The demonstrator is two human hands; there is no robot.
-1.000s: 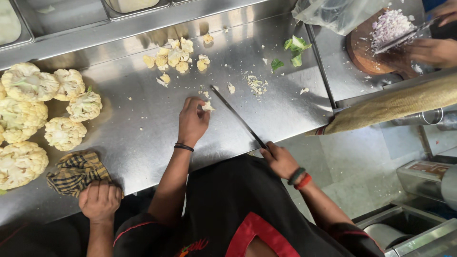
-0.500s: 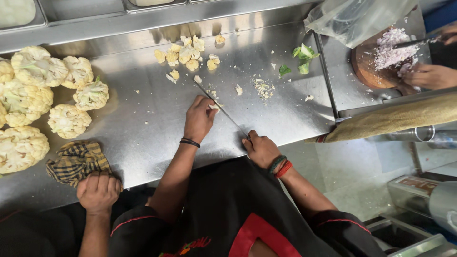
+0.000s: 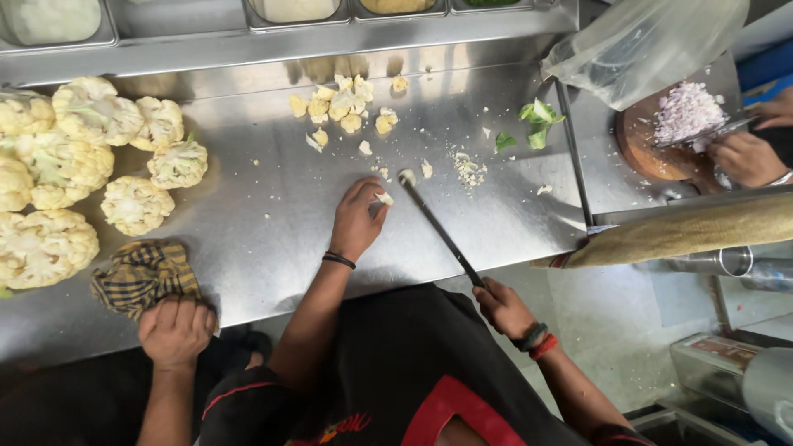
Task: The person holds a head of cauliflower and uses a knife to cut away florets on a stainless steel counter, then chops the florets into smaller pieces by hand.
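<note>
Cauliflower floret (image 3: 384, 198), light and crumbly, sits pinched under my left hand (image 3: 357, 221) on the worktop (image 3: 273, 239), my right hand (image 3: 502, 307) gripping the knife (image 3: 438, 229) handle.

A steel counter (image 3: 273, 239) bears cauliflower heads (image 3: 74, 165), cut florets (image 3: 343, 103), a checked cloth (image 3: 144, 277) and green leaves (image 3: 537, 120).

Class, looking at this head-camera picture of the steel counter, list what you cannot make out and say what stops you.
- Cauliflower piece under the left hand: fingers cover most of it.
- Knife handle: hidden inside the right hand.
- Containers along the back: cut off by the top edge, contents unclear.
- Whole cauliflowers: the pile runs past the left edge.
- Another person's hand at the round board: its tool is mostly hidden.
</note>
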